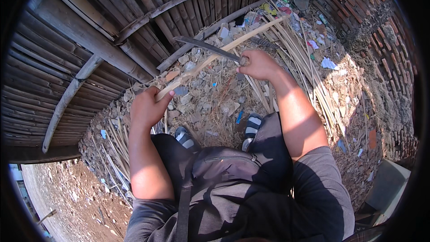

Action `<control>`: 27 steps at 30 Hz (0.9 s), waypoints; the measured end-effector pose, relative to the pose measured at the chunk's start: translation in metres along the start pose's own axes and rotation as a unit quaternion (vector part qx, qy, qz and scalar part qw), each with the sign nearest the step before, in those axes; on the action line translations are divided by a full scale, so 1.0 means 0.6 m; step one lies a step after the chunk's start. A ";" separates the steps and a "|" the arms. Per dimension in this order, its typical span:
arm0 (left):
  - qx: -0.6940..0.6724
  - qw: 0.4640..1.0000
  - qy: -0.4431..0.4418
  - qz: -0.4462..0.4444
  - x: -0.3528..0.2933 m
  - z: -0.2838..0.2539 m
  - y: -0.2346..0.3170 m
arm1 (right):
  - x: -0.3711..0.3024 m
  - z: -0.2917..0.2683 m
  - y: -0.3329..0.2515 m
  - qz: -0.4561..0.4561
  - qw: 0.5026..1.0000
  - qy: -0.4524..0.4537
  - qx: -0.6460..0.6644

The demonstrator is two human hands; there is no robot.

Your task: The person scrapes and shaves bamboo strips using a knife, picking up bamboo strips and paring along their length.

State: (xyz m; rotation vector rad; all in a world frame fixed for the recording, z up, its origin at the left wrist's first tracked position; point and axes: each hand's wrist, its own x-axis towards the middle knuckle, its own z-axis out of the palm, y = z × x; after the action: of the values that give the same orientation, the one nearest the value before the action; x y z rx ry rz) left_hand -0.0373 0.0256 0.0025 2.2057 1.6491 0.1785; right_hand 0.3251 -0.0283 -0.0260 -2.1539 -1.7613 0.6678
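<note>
My left hand (150,106) is closed around the near end of a long, pale bamboo strip (233,42), which slants away up to the right. The handle of a machete (204,46) sits in my right hand (258,64). Its dark blade points left and crosses the strip near the middle; whether the edge touches the strip I cannot tell. Below the hands, rubble with dry fibres covers the ground between my sandalled feet.
More split bamboo strips (309,69) lie in a bundle to the right, and others (117,145) lie at the left. A bamboo wall (85,22) rises on the left and ahead; a brick wall (389,58) stands at the right. Litter and stones are scattered around.
</note>
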 end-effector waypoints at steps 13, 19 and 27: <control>-0.043 0.994 0.086 -0.050 0.005 -0.002 -0.006 | -0.013 -0.012 -0.017 -0.018 0.996 0.074 0.036; -0.061 0.995 0.074 0.027 -0.006 -0.001 0.012 | -0.020 -0.004 -0.044 -0.084 0.991 0.107 0.002; -0.059 0.992 0.104 0.035 -0.005 -0.002 0.011 | -0.027 -0.050 -0.010 0.020 0.987 0.127 0.093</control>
State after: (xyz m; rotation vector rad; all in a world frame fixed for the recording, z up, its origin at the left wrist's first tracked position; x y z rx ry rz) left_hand -0.0324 0.0215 0.0065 2.2184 1.6195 0.5280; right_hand 0.3328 -0.0405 0.0053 -2.0498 -1.4681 0.5162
